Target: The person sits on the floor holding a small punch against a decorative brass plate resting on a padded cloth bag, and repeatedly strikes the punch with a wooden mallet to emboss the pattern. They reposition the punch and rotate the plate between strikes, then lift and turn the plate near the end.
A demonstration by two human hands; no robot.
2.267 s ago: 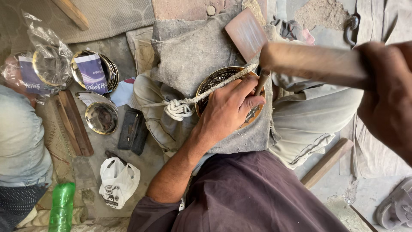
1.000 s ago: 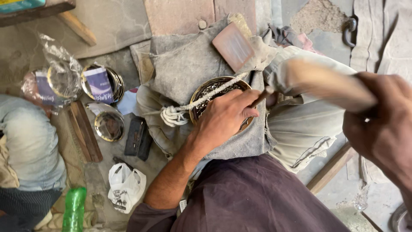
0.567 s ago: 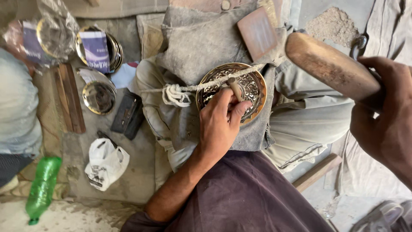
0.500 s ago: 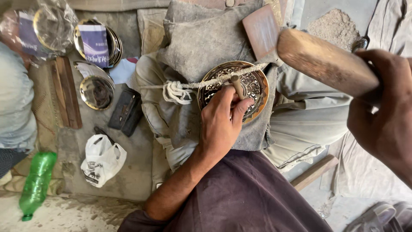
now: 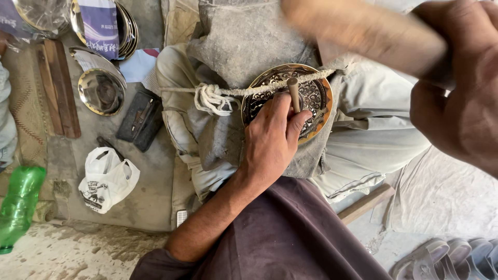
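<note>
A round brass plate (image 5: 316, 91) with dark engraved patterns lies on a grey block across my lap, tied down by a knotted cord (image 5: 211, 97). My left hand (image 5: 270, 140) rests on the plate and holds a thin metal punch (image 5: 294, 93) upright against its surface. My right hand (image 5: 459, 93) is raised at the upper right, gripping a thick wooden mallet (image 5: 363, 31) that is blurred above the plate.
On the floor to the left lie a shiny metal bowl (image 5: 101, 91), stacked plates (image 5: 124, 23), wooden strips (image 5: 59, 85), a black case (image 5: 140, 122), a white plastic bag (image 5: 106, 179) and a green bottle (image 5: 18, 205). Sandals (image 5: 451, 259) sit at the lower right.
The view has moved closer to the plate. My right hand has swung the mallet across above the plate, blurred. My left hand stays on the plate with the punch.
</note>
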